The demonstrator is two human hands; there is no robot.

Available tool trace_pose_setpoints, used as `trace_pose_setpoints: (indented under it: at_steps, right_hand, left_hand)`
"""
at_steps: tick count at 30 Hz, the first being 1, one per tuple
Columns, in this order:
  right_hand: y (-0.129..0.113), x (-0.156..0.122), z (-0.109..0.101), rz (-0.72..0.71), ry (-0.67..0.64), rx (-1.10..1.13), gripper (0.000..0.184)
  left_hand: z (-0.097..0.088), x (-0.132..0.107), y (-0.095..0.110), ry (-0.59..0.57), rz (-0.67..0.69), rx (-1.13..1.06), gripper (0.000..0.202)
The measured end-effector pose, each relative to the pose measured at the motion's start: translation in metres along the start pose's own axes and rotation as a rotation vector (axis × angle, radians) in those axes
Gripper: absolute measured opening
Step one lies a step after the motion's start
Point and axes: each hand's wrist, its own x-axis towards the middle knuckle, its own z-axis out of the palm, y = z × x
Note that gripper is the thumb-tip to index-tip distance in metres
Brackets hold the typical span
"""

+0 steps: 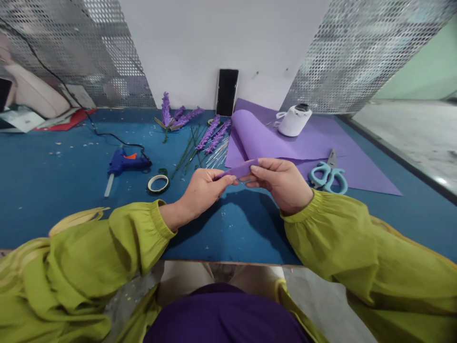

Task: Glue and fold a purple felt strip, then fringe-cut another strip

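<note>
My left hand (205,188) and my right hand (282,183) meet above the blue table (53,200), both pinched on a narrow purple paper strip (238,170) held between them. The left fingers grip its left end, the right fingers its right end. Just behind the hands lies a large purple sheet (307,143) with one edge curled up into a roll. Teal-handled scissors (327,175) rest on that sheet, right of my right hand.
A blue glue gun (123,164) with a black cord lies at left, a tape roll (158,183) beside it. Finished purple paper flowers (178,116), green stems and wires (193,147) lie behind. A white spool (293,120) and a dark phone (227,92) stand at the back wall.
</note>
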Motion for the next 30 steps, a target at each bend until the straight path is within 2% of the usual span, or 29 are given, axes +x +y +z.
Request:
trace_pose_setpoints:
  at_steps: [5,10,13,17,22,26,30]
  right_hand:
    - [-0.001,0.002,-0.003,-0.031,0.005,-0.087,0.038]
    - [-0.014,0.010,-0.018,-0.136,0.157,-0.137,0.031]
    - [-0.028,0.007,-0.031,-0.174,0.245,-0.178,0.028]
    - [-0.039,-0.014,-0.050,-0.188,0.354,-0.230,0.023]
    - [-0.035,-0.047,-0.074,-0.174,0.457,-0.245,0.026]
    - [-0.029,-0.068,-0.090,-0.179,0.550,-0.228,0.038]
    - [-0.028,-0.086,-0.099,-0.177,0.632,-0.211,0.045]
  left_hand:
    - [0.000,0.001,-0.001,-0.085,0.035,-0.003,0.031]
    - [-0.005,0.000,0.007,-0.211,-0.051,-0.008,0.026]
    - [-0.011,0.001,0.012,-0.265,-0.055,0.042,0.022]
    - [-0.018,0.001,0.015,-0.372,-0.021,0.089,0.021]
    - [-0.029,0.000,0.011,-0.521,0.001,0.174,0.022]
    - [-0.042,-0.003,0.012,-0.558,0.045,0.347,0.021]
    - [-0.054,-0.012,0.019,-0.541,0.019,0.528,0.024]
